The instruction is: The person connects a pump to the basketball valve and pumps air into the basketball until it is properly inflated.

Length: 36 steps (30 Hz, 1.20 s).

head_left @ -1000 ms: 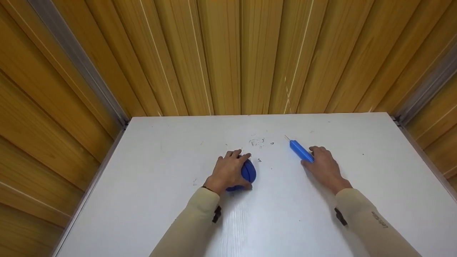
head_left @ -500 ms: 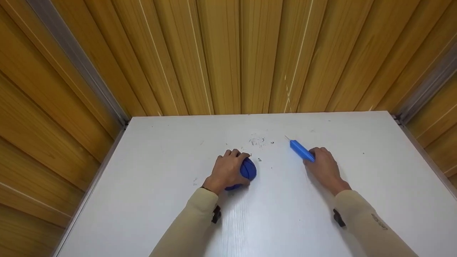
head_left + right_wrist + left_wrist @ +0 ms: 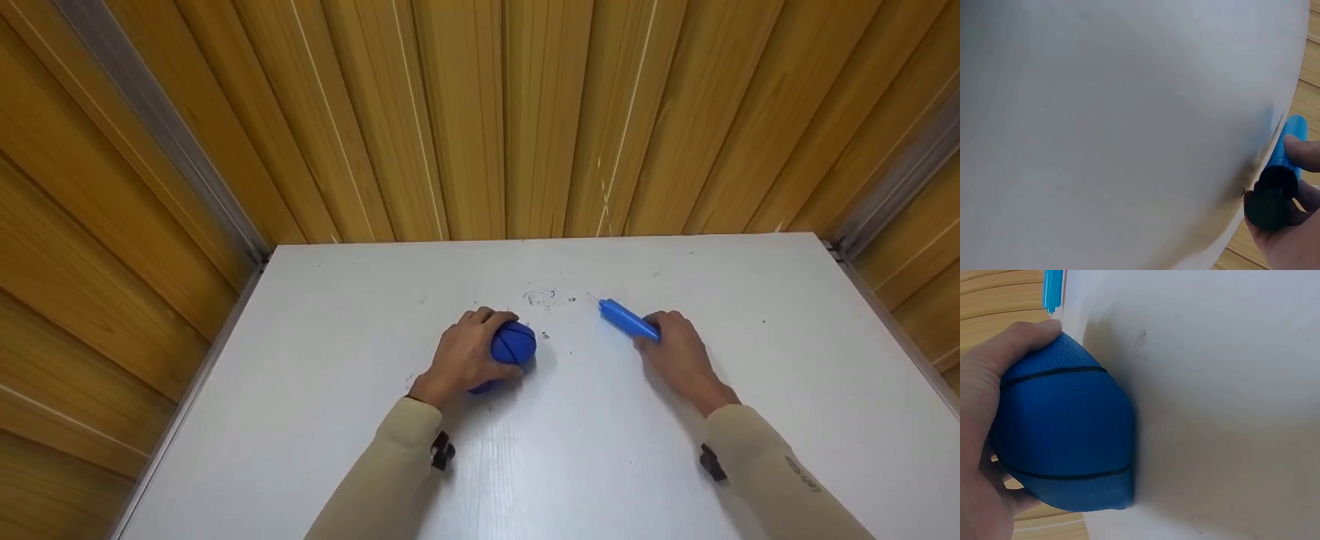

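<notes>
My left hand [image 3: 463, 352] grips a blue ball [image 3: 514, 345] with black seam lines, thumb on the near side and fingers on the far side. In the left wrist view the ball [image 3: 1072, 422] looks soft and misshapen, its flattened side toward the white tabletop. My right hand [image 3: 679, 356] holds a blue hand pump [image 3: 628, 321] by its rear end. A thin needle sticks out of the pump's front, pointing toward the far left, apart from the ball. In the right wrist view the dark rear end of the pump [image 3: 1292, 132] shows between thumb and fingers.
Both hands work over a white tabletop [image 3: 360, 450] with dark scuff marks near its middle. Wood-patterned corrugated panels [image 3: 472, 120] stand behind and on both sides, with grey metal posts [image 3: 180, 127] at the corners.
My left hand has tightened on the ball and tilted it, moving slightly left and away from me. The right hand has closed around the pump, whose needle end has swung left.
</notes>
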Each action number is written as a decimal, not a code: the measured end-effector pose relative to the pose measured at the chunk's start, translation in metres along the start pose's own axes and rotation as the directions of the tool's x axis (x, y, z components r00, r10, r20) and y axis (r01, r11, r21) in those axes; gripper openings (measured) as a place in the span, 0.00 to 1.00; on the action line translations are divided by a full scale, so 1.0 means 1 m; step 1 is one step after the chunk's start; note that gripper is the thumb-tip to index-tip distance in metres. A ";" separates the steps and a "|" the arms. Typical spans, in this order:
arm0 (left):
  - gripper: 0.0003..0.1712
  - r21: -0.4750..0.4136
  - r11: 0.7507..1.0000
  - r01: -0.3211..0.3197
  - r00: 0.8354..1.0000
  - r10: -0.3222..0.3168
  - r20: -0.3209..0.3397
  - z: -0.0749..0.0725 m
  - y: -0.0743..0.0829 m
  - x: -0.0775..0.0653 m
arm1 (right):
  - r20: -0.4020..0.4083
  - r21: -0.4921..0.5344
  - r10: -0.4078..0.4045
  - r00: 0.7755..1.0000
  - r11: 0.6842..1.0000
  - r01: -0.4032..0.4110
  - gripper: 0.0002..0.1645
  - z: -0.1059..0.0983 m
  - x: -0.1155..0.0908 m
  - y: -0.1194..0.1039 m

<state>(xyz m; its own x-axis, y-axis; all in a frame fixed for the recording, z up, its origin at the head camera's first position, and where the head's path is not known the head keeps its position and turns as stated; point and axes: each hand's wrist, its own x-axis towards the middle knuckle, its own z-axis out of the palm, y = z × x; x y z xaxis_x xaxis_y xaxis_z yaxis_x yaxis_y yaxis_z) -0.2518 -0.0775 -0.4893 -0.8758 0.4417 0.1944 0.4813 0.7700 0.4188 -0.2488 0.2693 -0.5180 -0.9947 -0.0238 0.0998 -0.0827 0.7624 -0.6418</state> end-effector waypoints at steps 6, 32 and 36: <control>0.45 -0.117 0.993 0.005 0.999 -0.010 -0.041 -0.005 -0.003 -0.001 | 0.007 0.030 -0.028 1.000 0.999 0.028 0.23 -0.002 -0.005 -0.006; 0.46 -0.568 0.814 0.122 0.982 -0.182 -0.049 -0.019 -0.013 -0.012 | -0.098 0.108 -0.201 0.975 0.972 0.211 0.25 -0.018 -0.019 -0.061; 0.45 -0.617 0.775 0.138 0.979 -0.201 -0.033 -0.020 -0.013 -0.011 | -0.124 0.110 -0.254 0.959 0.957 0.268 0.24 -0.021 -0.024 -0.063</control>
<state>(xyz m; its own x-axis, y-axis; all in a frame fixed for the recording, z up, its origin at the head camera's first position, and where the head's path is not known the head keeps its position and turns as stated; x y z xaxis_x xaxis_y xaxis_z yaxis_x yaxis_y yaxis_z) -0.2486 -0.1014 -0.4790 -0.9554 0.2627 0.1352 0.2300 0.3741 0.8984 -0.2189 0.2353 -0.4643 -0.9255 -0.1362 0.3534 -0.3522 0.6525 -0.6710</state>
